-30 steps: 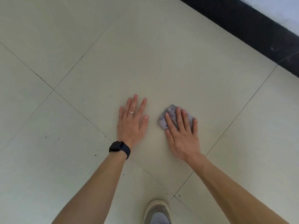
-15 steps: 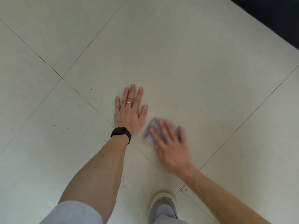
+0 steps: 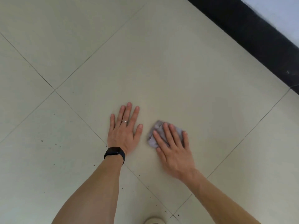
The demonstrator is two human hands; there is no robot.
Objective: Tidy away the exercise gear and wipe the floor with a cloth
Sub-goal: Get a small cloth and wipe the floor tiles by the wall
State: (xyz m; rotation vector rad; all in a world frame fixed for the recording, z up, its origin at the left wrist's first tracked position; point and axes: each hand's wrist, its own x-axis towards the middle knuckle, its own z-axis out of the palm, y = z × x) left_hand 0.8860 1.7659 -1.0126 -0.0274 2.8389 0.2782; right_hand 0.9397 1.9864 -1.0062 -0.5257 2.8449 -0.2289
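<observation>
A small crumpled grey cloth (image 3: 154, 135) lies on the pale tiled floor (image 3: 178, 70). My right hand (image 3: 174, 149) presses flat on it with straight, spread fingers; most of the cloth is hidden under the palm and fingers. My left hand (image 3: 124, 128) rests flat on the floor just left of the cloth, fingers straight, with a ring on one finger and a black watch on the wrist. No exercise gear is in view.
A black skirting strip (image 3: 252, 39) runs along the wall at the upper right. Dark specks of dirt (image 3: 55, 144) dot the tiles to the left and near me. The toe of my light shoe (image 3: 155, 220) shows at the bottom edge.
My right hand slid the cloth toward me and leftward, then back out to the right. My left hand stayed planted on the floor. The camera view shifted.
</observation>
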